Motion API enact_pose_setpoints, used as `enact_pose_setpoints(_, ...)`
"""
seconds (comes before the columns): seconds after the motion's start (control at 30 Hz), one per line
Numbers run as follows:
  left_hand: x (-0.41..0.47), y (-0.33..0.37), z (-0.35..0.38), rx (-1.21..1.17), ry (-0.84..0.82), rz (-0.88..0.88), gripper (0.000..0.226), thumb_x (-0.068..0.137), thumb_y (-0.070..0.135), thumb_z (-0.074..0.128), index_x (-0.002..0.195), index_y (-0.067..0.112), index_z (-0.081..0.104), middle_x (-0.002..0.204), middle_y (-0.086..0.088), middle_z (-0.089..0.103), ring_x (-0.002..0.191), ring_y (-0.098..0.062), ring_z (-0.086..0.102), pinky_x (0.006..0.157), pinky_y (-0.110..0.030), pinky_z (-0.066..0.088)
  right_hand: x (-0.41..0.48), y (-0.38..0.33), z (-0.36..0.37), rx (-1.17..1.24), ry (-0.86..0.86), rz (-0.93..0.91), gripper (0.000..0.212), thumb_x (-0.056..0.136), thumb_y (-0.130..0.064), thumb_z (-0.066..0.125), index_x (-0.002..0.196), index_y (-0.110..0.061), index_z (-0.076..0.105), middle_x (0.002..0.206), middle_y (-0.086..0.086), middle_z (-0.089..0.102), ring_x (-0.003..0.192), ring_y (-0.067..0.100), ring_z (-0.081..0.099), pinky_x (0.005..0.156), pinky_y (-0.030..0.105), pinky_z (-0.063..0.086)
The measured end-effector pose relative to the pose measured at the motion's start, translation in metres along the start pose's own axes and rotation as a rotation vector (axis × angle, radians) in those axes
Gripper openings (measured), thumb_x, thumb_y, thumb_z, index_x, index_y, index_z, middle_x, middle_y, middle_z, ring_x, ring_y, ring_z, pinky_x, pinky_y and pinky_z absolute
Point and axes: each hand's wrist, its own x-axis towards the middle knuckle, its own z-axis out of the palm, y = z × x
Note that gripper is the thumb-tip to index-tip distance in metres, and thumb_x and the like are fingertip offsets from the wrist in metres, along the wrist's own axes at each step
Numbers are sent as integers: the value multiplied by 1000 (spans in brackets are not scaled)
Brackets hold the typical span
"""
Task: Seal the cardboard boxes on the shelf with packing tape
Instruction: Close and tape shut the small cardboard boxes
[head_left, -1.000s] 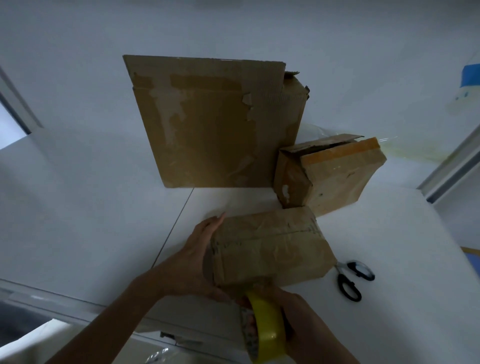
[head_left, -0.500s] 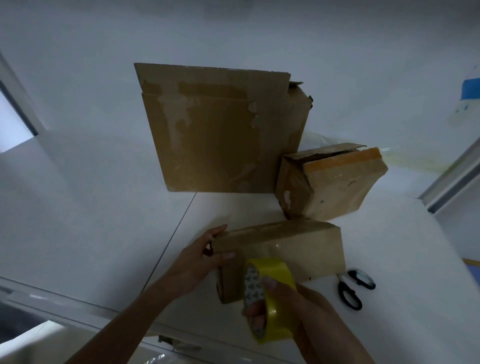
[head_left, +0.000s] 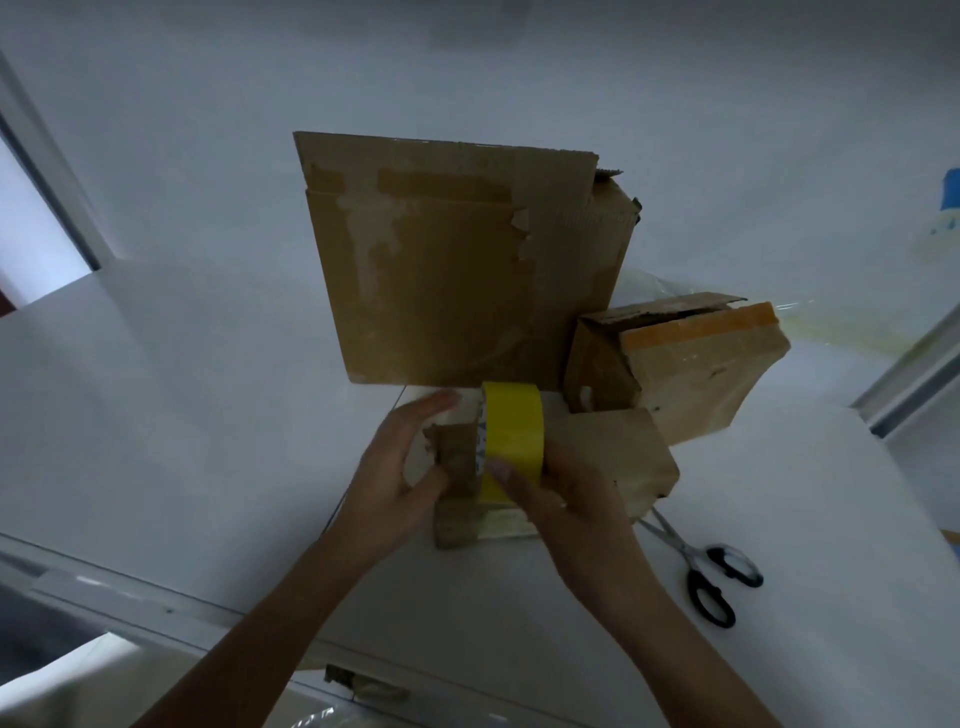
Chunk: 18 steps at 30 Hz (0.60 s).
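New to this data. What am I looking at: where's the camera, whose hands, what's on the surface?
No machine here: a person works bare-handed, and the pictures come from a wide-angle camera on their head, looking down. The left hand steadies the end of a small cardboard box with straight fingers; the right hand grips a yellow tape roll held against that box. Behind stand a large cardboard box and a medium box with a lifted flap. Scissors lie on the white shelf to the right.
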Motion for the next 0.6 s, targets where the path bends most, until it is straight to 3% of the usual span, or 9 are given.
enact_pose_setpoints(0.1, 5, -1, -3, 169, -339, 65, 92, 70, 59, 68, 149, 38, 25, 142, 32, 34, 132, 3, 32, 117, -33, 24, 16, 1, 1, 47, 41, 35, 29, 83, -47, 57, 77, -21, 69, 65, -13, 66, 63, 1, 62, 58, 17, 44)
enact_pose_setpoints(0.2, 12, -6, 6, 351, -324, 113, 120, 57, 71, 78, 154, 28, 22, 140, 23, 38, 124, 9, 30, 112, -25, 22, 26, 3, 0, 80, 15, 49, 31, 92, -37, 56, 87, -13, 76, 81, -4, 75, 76, 8, 69, 70, 20, 51)
enact_pose_setpoints(0.27, 15, -10, 12, 376, -232, 93, 118, 57, 74, 79, 152, 24, 29, 137, 16, 50, 122, 1, 43, 110, -27, 26, 25, 0, 1, 60, 10, 45, 29, 93, -36, 55, 86, -18, 77, 82, -6, 76, 78, 6, 69, 73, 21, 50)
enact_pose_setpoints(0.37, 12, -13, 16, 443, -180, 75, 104, 64, 78, 66, 148, 25, 35, 135, 11, 54, 125, -9, 46, 105, -26, 18, 18, -5, -1, 48, 23, 82, 29, 93, -40, 57, 76, -28, 77, 80, -5, 76, 80, 13, 71, 80, 37, 53)
enact_pose_setpoints(0.43, 11, -10, 16, 442, -158, 70, 98, 64, 76, 56, 147, 28, 37, 132, 13, 53, 124, -6, 43, 102, -25, 16, 8, -14, -3, 33, 34, 84, 44, 87, -55, 61, 73, -14, 73, 68, -1, 70, 69, 16, 67, 70, 40, 51)
enact_pose_setpoints(0.5, 12, -7, 15, 422, -176, 31, 95, 63, 72, 49, 147, 32, 35, 132, 19, 47, 123, 0, 36, 105, -28, 15, -3, -21, -9, 76, 56, 111, 65, 78, -62, 63, 73, 3, 64, 63, 20, 61, 57, 21, 57, 57, 34, 44)
enact_pose_setpoints(0.6, 18, -5, 14, 450, -236, 17, 97, 66, 70, 61, 151, 39, 28, 140, 14, 46, 132, -6, 36, 113, -33, 10, -20, -33, -17, 203, 15, 236, 38, 91, -35, 61, 74, -3, 71, 61, 17, 69, 53, 23, 67, 51, 23, 52)
